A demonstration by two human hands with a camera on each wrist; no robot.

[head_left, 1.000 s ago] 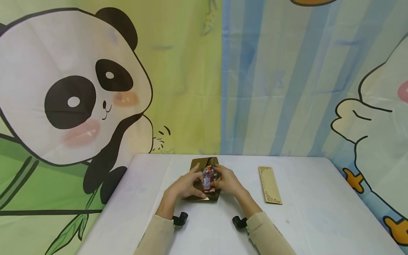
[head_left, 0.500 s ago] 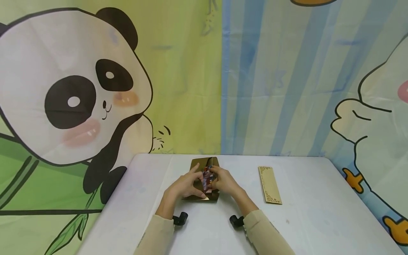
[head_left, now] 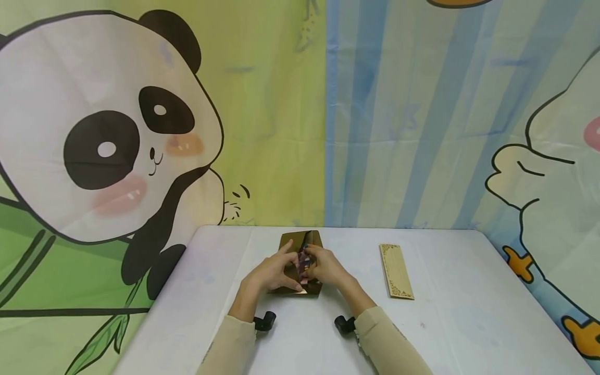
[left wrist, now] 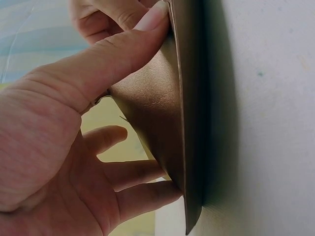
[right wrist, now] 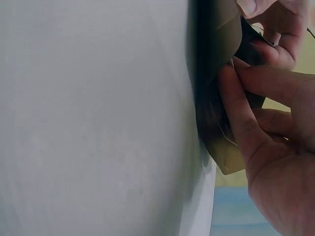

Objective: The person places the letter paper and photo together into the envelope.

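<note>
A shiny brown-gold folder lies near the table's far edge, its upper layer lifted at the middle. The left hand grips that layer, thumb at the near edge; in the left wrist view the thumb of this hand lies across the brown sheet. A colourful printed figure cutout stands tilted in the opening, partly hidden by fingers. The right hand pinches it from the right. In the right wrist view the right hand's fingers reach in beside the folder.
A long gold card with patterned ends lies to the right on the white table. Behind the table hangs a printed curtain with a panda. Black devices are worn at both wrists.
The right hand has moved slightly left, turning the cutout so that less of its front shows. The left hand and folder have hardly moved.
</note>
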